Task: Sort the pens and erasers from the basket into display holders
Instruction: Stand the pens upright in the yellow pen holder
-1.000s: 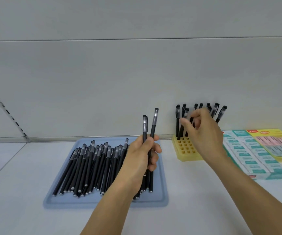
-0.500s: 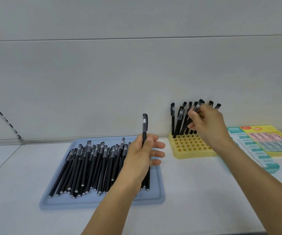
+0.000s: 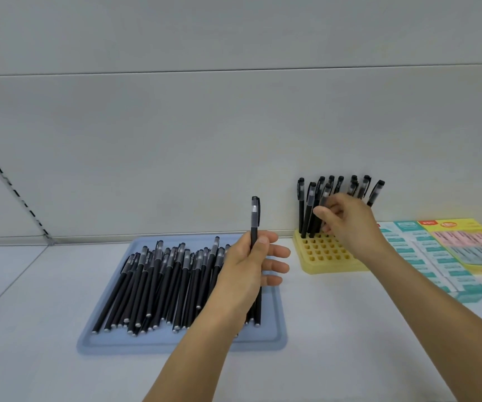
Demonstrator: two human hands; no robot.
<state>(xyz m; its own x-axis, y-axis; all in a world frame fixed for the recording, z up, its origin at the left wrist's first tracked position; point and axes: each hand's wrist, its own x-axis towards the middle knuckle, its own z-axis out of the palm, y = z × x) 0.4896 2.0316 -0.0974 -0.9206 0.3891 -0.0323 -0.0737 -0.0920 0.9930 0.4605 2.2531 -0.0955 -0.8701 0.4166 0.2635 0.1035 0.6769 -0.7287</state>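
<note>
A: Pens (image 3: 175, 282) lay heaped on the blue tray (image 3: 274, 329), with a row already standing at the back of the yellow holder (image 3: 325, 253). How should that step have gone?

B: Line the tip over one empty hole, lower it straight, and avoid knocking the neighbours.

A: And the right hand (image 3: 347, 224)?

B: Its fingers were curled around a pen (image 3: 324, 195) among the standing ones, its tip hidden. The left hand (image 3: 248, 265) pinched one upright pen (image 3: 254, 219) between thumb and forefinger, its other fingers spread loose, above the tray.
</note>
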